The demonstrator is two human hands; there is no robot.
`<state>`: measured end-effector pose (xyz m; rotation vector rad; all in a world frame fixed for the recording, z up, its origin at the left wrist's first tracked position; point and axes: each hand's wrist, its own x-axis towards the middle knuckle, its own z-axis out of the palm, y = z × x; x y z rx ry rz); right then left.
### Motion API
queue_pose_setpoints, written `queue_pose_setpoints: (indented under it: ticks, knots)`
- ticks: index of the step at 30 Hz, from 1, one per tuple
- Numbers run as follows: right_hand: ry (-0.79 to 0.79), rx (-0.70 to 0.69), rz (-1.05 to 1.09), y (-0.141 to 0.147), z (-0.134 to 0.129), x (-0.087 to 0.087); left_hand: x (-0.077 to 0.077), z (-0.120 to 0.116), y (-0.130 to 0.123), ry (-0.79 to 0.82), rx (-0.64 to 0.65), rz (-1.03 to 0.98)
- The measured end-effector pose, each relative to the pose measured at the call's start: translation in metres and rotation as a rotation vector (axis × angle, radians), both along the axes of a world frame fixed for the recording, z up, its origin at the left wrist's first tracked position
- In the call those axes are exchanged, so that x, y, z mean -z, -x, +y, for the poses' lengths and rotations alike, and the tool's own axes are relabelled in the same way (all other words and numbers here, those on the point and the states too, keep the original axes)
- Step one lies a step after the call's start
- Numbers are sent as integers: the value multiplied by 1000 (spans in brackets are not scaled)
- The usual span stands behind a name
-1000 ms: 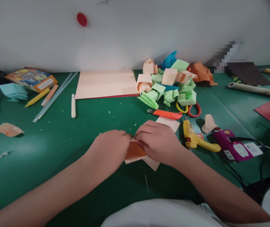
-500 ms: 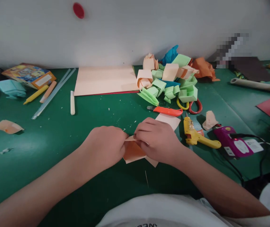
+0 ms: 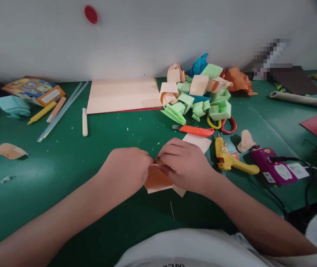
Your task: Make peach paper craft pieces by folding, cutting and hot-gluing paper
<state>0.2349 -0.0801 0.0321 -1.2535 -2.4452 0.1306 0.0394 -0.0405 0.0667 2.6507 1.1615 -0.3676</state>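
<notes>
A piece of peach paper, bent into a folded shape, is held low over the green table between both hands. My left hand is closed on its upper left edge, fingertips hidden behind the knuckles. On the upper right edge, my right hand pinches the same paper, its fingers nearly meeting those of the left. One pale corner sticks out below the right hand. Beyond that hand lies a flat pale paper piece, with an orange-red cutter knife just past it.
A yellow glue gun and a purple power adapter with cables lie at right. Behind are scissors and a heap of folded green paper. Peach sheets rest by the wall; clear glue sticks and a box are at left.
My left hand has shifted slightly right, closing the gap to my right hand along the paper's top edge. The right hand stays almost where it was.
</notes>
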Motion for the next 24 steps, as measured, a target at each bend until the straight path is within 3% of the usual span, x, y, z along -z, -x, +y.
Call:
queue_pose_setpoints:
  ticks: [9,16,24]
  knots:
    - [23,-8,12,-3,0,-2,-3,1,-3,21,-36,-11]
    - [67,-1,14,-2,-1,-3,3,-2,0,-67,78,-45]
    - [87,32,21,3,-3,-2,2,0,-7,0,-39,5]
